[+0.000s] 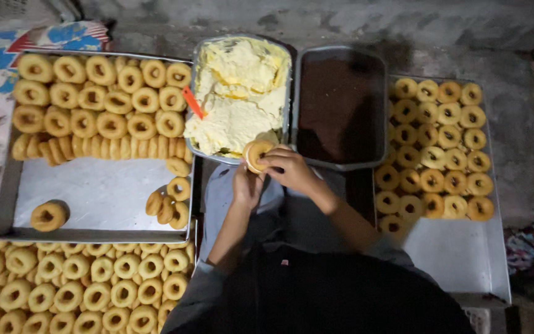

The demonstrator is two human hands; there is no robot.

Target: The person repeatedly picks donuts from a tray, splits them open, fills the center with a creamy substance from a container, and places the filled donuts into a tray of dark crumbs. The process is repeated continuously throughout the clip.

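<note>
Two hands on one donut (257, 154).
I see left hand (246, 185) and right hand (290, 169) fingers closed around it, beside the cream tray (240, 93).

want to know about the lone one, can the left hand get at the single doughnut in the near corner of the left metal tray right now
Probably yes, but not this instant: the left hand shares a doughnut with the right hand. The lone doughnut lies on the bare left tray, nothing between.

In front of me two tubs sit side by side: the cream tub (240, 93) left, the chocolate tub (341, 105) right. My hands (273, 173) hold one doughnut (257, 153) just before them. Doughnut-filled trays flank them: left tray (94, 192), right tray (458, 253).
</note>
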